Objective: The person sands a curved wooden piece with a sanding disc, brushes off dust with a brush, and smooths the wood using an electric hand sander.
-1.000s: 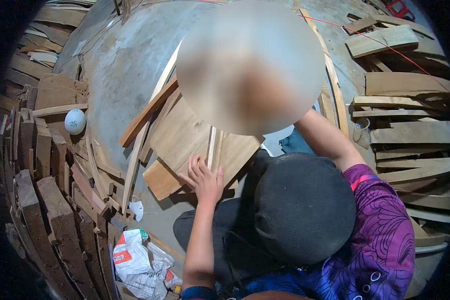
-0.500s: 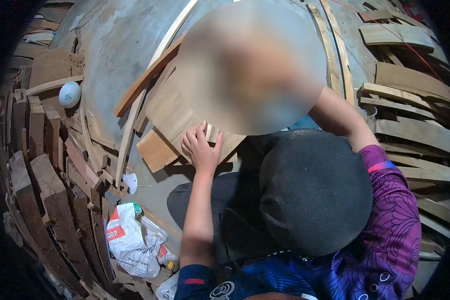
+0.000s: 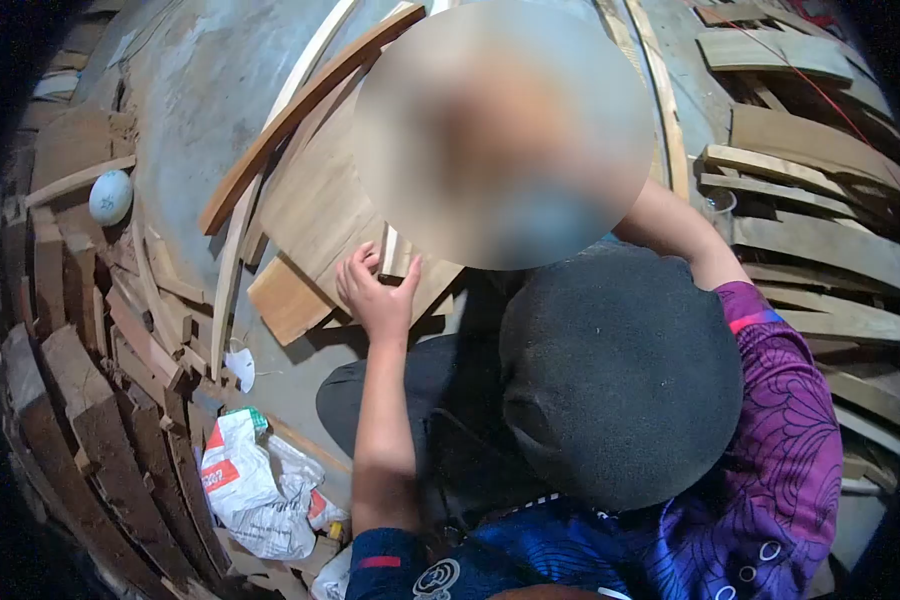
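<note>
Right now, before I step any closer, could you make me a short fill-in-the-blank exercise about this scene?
1. The narrow strip at the left hand is made of ____.
2. The right hand cannot be seen because a ____ covers that part of the picture.
3. The sleeve on the right arm is mainly ____ in colour.
4. The crumpled white bag lies to the person's ____.

Missing words: wood; blur; purple; left.
</note>
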`<state>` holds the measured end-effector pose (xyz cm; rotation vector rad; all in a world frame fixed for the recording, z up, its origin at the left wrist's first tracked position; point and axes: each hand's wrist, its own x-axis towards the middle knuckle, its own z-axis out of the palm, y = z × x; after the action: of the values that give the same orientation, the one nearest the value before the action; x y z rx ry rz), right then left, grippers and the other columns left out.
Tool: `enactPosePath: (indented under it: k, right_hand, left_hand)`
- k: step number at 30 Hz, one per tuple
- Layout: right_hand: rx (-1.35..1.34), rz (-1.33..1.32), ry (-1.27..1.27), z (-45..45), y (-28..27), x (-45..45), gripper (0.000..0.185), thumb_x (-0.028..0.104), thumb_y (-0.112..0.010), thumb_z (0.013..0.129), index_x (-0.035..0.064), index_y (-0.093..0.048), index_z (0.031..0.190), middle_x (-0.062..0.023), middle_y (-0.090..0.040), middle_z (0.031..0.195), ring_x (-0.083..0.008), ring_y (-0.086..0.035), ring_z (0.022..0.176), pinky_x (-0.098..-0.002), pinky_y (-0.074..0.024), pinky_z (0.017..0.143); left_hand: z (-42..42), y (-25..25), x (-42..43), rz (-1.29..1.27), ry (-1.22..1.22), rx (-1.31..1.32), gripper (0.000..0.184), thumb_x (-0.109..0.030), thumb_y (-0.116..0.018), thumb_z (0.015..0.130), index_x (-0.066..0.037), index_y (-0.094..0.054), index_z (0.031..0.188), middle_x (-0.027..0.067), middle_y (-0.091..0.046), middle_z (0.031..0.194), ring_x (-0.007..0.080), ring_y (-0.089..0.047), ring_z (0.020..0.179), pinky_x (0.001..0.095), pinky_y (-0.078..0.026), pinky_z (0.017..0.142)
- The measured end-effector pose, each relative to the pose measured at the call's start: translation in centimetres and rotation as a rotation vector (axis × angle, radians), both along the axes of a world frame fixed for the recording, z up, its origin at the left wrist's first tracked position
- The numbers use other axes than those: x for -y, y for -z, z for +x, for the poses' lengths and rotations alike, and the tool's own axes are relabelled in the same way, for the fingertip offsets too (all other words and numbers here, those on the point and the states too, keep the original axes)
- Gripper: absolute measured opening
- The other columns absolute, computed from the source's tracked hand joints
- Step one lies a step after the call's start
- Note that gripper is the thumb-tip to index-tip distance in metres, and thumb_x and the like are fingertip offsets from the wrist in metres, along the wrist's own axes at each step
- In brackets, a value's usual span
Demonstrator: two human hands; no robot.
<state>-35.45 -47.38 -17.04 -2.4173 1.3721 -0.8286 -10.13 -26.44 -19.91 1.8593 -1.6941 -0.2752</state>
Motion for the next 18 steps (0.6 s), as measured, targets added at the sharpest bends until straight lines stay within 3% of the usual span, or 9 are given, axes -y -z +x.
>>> enactPosePath:
  k: [3,5,7,8,10,12,13,14,18]
  right_hand:
    - [0.067,0.159,-0.402,3.5,-0.5,-7.0,0.053,0.005,-0.081,0.072,0.0121,-0.068,0.124,-0.0126,-0.072,0.110,-0.0343,-0.070,0.097,-0.0415,-0.0565,0.084]
    - [0.009,0.317,-0.631,4.9,-0.9,-9.1,0.049,0.009,-0.084,0.073,0.0092,-0.070,0.119,-0.0132,-0.073,0.106,-0.0355,-0.070,0.092,-0.0411,-0.0559,0.083]
    - [0.376,0.599,-0.586,4.1,-0.7,-9.6,0.026,0.024,-0.077,0.092,0.0057,-0.073,0.110,-0.0181,-0.073,0.090,-0.0297,-0.072,0.083,-0.0402,-0.0559,0.077]
    - [0.555,0.656,-0.552,3.1,-1.2,-8.6,0.030,0.028,-0.077,0.094,0.0043,-0.073,0.112,-0.0124,-0.076,0.096,-0.0222,-0.072,0.083,-0.0377,-0.0562,0.077]
    - [0.753,0.963,-0.234,-0.7,-2.3,-7.7,0.032,0.032,-0.076,0.096,0.0075,-0.074,0.116,-0.0047,-0.076,0.103,-0.0139,-0.068,0.093,-0.0334,-0.0552,0.082]
    - [0.902,0.789,0.071,-5.7,-2.0,-7.9,0.034,0.036,-0.072,0.098,0.0060,-0.072,0.115,-0.0039,-0.073,0.099,-0.0111,-0.068,0.086,-0.0280,-0.0552,0.075]
    - [0.966,0.756,0.240,-8.3,-2.1,-8.6,0.029,0.027,-0.071,0.100,0.0046,-0.066,0.117,-0.0039,-0.069,0.092,-0.0115,-0.066,0.075,-0.0270,-0.0543,0.062]
    - [1.052,0.712,0.438,-10.6,-1.8,-9.9,0.032,0.031,-0.071,0.099,0.0046,-0.065,0.117,-0.0035,-0.068,0.093,-0.0112,-0.066,0.073,-0.0271,-0.0548,0.061]
    - [1.234,0.742,0.863,-19.3,3.2,-17.6,0.031,0.031,-0.069,0.101,0.0065,-0.060,0.119,-0.0041,-0.066,0.095,-0.0169,-0.067,0.083,-0.0315,-0.0568,0.062]
  left_hand:
    - [0.4,0.9,0.0,-0.074,0.014,-0.059,0.081,-0.039,-0.092,0.069,-0.005,-0.055,0.133,0.0099,-0.065,0.096,0.0346,-0.057,0.106,0.0519,-0.039,0.107]
    - [1.0,1.5,0.0,0.000,-0.002,-0.203,0.074,-0.027,-0.092,0.066,-0.004,-0.060,0.128,0.0115,-0.062,0.098,0.0342,-0.058,0.109,0.0495,-0.039,0.107]
    - [1.4,1.3,-0.3,0.020,0.085,-0.017,0.066,-0.019,-0.091,0.065,-0.005,-0.065,0.124,0.0122,-0.060,0.103,0.0339,-0.058,0.107,0.0473,-0.043,0.102]
    - [1.0,0.4,-0.5,0.019,0.055,-0.125,0.060,-0.016,-0.090,0.068,-0.006,-0.069,0.124,0.0128,-0.059,0.108,0.0331,-0.058,0.108,0.0449,-0.046,0.099]
    - [2.0,-0.3,-1.0,0.063,0.025,-0.083,0.058,-0.020,-0.091,0.076,-0.007,-0.070,0.128,0.0140,-0.059,0.114,0.0302,-0.059,0.103,0.0411,-0.050,0.093]
    - [3.9,-1.6,-2.3,0.144,0.006,-0.111,0.060,-0.018,-0.089,0.078,-0.009,-0.069,0.133,0.0140,-0.059,0.119,0.0286,-0.059,0.104,0.0401,-0.050,0.096]
    - [5.4,-1.8,-3.1,0.181,-0.002,-0.133,0.060,-0.016,-0.088,0.079,-0.010,-0.068,0.135,0.0134,-0.058,0.118,0.0280,-0.059,0.105,0.0390,-0.049,0.096]
    - [7.2,-1.4,-4.1,0.056,0.083,0.079,0.060,-0.014,-0.087,0.079,-0.010,-0.068,0.136,0.0123,-0.058,0.115,0.0261,-0.059,0.101,0.0372,-0.050,0.093]
    - [12.2,-3.2,-8.2,0.295,-0.051,-0.056,0.058,-0.009,-0.082,0.083,-0.007,-0.064,0.138,0.0126,-0.058,0.114,0.0279,-0.059,0.107,0.0391,-0.046,0.101]
